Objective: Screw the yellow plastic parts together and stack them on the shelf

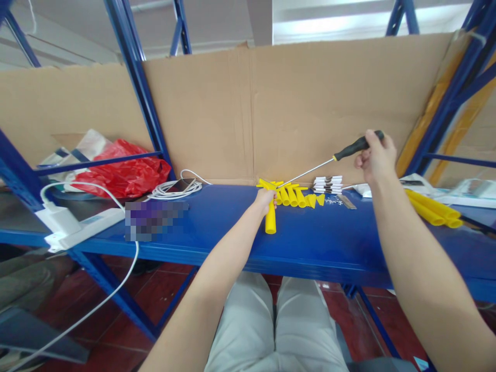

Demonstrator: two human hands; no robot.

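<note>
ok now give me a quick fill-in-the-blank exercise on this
1. The right hand grips a screwdriver whose handle is coloured ____.
2. The left hand holds a tubular piece coloured ____.
3. In the picture, the red bag lies to the ____ of both hands.
4. The upright brown panel behind the blue shelf is ____.

Missing words: black; yellow; left; cardboard

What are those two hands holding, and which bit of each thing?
The right hand holds a screwdriver by the back end of its black handle. The left hand holds a yellow piece around its upper part, above its tube-shaped end.
</note>
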